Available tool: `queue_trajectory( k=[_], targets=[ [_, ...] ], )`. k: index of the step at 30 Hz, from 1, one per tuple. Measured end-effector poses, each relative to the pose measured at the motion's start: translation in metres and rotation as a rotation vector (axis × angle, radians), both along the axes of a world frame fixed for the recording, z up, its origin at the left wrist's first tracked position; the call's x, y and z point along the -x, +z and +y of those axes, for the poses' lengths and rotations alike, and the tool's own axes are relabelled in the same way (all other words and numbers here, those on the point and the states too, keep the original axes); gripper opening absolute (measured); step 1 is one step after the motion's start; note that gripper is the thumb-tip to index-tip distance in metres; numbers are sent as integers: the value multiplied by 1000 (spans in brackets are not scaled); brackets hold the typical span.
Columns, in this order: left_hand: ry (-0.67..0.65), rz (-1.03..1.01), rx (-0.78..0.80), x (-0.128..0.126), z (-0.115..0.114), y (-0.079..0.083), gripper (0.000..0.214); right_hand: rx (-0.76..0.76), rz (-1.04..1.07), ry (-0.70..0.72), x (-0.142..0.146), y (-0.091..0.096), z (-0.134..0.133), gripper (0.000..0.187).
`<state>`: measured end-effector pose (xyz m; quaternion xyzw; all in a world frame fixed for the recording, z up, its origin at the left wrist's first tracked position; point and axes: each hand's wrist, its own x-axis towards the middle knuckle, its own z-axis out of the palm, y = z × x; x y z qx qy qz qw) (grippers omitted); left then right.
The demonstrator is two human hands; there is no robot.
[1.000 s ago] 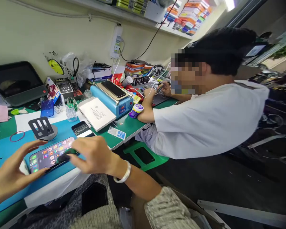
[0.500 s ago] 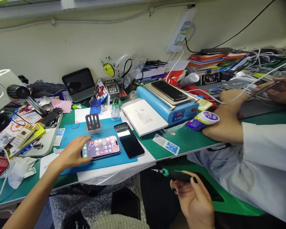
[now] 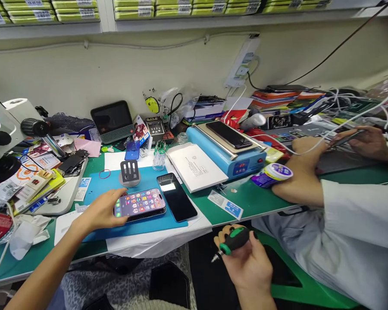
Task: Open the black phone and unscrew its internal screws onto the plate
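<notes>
My left hand (image 3: pixel 106 209) grips the left end of a smartphone (image 3: pixel 140 203), its screen lit with app icons, at the blue mat (image 3: pixel 100 230). Thumb and fingers lie on its two long edges. Beside it on the right rests a dark phone screen (image 3: pixel 177 198) with a white label near its top. Below the table edge, my right hand (image 3: pixel 245 262) holds a black-and-green screwdriver (image 3: pixel 234 242), its metal tip pointing down and left. Behind the smartphone stands a grey slotted stand (image 3: pixel 129 172).
A white box (image 3: pixel 195 165) and a blue heating machine (image 3: pixel 233 161) bearing a phone stand at centre right. A co-worker's arm (image 3: pixel 300 185) rests by a purple-and-white tub (image 3: pixel 278 171). On the left are a microscope (image 3: pixel 19 125) and cluttered parts. A jar of bits (image 3: pixel 159 157) stands behind.
My right hand has turned the screwdriver, so its tip now points down and left instead of level. The left hand stays on the smartphone. The view has tilted up, showing shelf boxes.
</notes>
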<state>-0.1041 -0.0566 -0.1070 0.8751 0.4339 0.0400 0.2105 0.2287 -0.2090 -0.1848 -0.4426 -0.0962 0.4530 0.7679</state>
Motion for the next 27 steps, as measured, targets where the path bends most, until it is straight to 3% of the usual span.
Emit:
queue_trajectory(
  k=[6, 11, 20, 27],
  targets=[
    [30, -197, 249, -1, 23, 12, 55, 42, 27, 104, 18, -1, -11, 36],
    [74, -315, 355, -2, 30, 9, 30, 55, 9, 140, 19, -4, -15, 37],
    [158, -411, 492, 1, 34, -1, 33, 95, -23, 163, 26, -9, -10, 37],
    [195, -384, 447, 1, 37, 1, 39, 93, -34, 184, 32, -9, -6, 37]
  ],
)
